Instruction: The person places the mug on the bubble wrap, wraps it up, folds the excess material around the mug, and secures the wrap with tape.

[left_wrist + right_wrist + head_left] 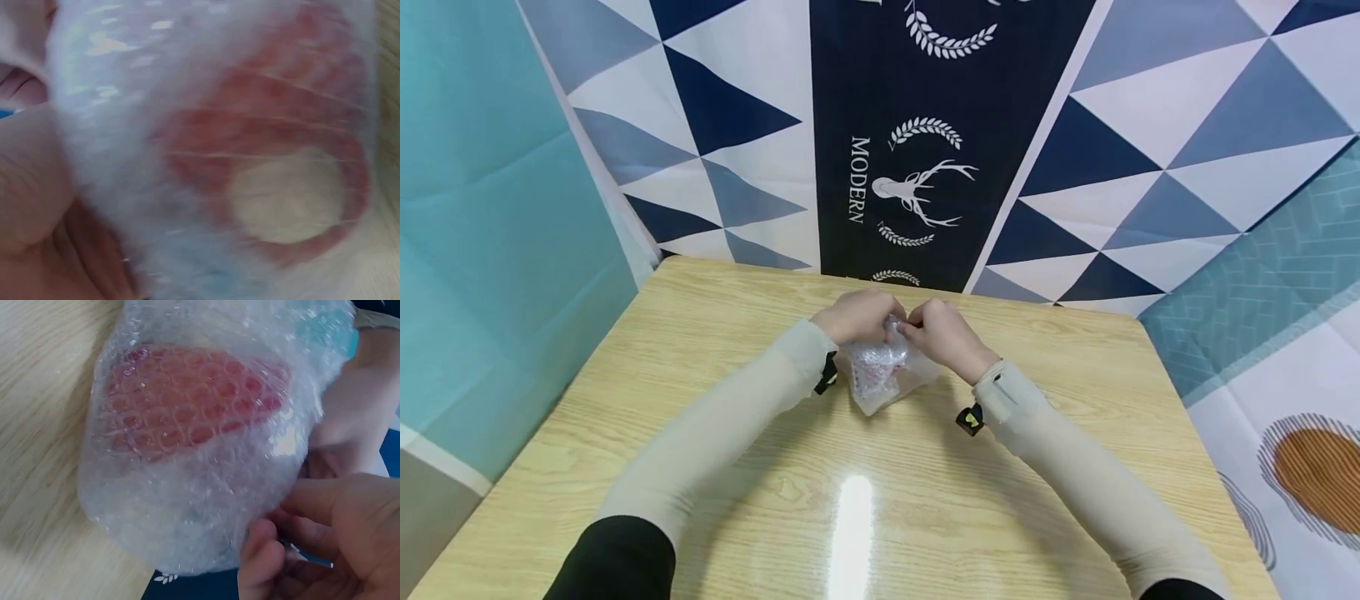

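Note:
A bubble wrap bundle (880,371) is between both hands near the far side of the table. Through the cloudy plastic shows a red thing (181,394), with a round pale patch visible in the left wrist view; its kind I cannot tell. My left hand (863,317) pinches the top edge of the wrap from the left. From the right, my right hand (943,333) pinches the same edge, close to the left fingertips. In the right wrist view, curled fingers (262,550) grip the wrap's border, and a teal patch (325,334) shows near its other corner.
The light wood table (775,500) ends at a patterned cloth backdrop (895,208) just beyond my hands. A teal cloth (497,208) hangs along the left side, and another patterned cloth (1262,358) lies past the right edge.

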A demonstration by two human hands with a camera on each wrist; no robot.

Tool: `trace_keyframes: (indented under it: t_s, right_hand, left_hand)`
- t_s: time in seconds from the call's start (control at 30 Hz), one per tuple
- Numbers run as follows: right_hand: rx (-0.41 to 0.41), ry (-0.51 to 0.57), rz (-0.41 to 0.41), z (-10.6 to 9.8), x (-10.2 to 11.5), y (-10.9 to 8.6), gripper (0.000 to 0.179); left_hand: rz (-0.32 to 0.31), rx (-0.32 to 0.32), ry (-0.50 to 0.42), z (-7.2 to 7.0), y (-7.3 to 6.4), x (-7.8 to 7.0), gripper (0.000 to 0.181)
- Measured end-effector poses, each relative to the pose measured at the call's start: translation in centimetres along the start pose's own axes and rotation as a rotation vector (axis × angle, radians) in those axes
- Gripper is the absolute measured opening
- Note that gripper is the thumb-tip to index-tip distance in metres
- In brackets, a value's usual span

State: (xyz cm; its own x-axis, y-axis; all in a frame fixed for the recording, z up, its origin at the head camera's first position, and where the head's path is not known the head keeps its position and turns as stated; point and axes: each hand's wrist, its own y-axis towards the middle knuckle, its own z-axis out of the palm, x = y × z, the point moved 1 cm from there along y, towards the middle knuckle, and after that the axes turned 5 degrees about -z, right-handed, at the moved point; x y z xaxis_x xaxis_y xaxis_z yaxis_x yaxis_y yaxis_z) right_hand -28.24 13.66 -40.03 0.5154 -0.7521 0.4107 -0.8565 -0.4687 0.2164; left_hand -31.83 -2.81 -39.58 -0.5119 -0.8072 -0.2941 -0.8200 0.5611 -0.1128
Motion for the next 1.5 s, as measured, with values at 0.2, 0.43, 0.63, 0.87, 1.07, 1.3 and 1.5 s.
trace_keyframes:
  t_s: [0.2, 0.43, 0.63, 0.87, 1.07, 1.3, 1.5]
  right_hand:
    - [0.007, 0.198, 0.019, -1.3, -2.1, -2.7, 0.015]
    - [-0.047, 0.169, 0.059, -2.7, -5.1, -6.9, 0.019]
    - [-0.033, 0.091, 0.093, -4.1, -6.9, -10.2, 0.019]
    - [-0.030, 0.063, 0.157, -5.4, -8.3, -13.1, 0.021]
    - [0.028, 0.119, 0.236, -4.8, -9.7, -15.2, 0.020]
    - [0.074, 0.181, 0.236, -3.0, -10.9, -16.1, 0.019]
    - [0.094, 0.240, 0.269, -2.0, -11.1, -16.2, 0.021]
  left_hand:
    - [-0.009, 0.035, -0.092, -2.4, -0.2, -0.8, 0.058]
    - [0.047, -0.081, -0.069, -4.8, -1.2, -5.0, 0.045]
    - [0.180, -0.076, -0.019, -3.9, -1.8, -9.4, 0.044]
    - [0.290, -0.058, 0.012, -1.6, -0.9, -13.2, 0.038]
    - [0.263, 0.003, 0.031, 1.7, 0.8, -15.4, 0.030]
    - [0.193, -0.014, 0.023, 5.1, 2.2, -15.6, 0.015]
    - [0.171, -0.056, 0.013, 7.0, 2.7, -15.3, 0.013]
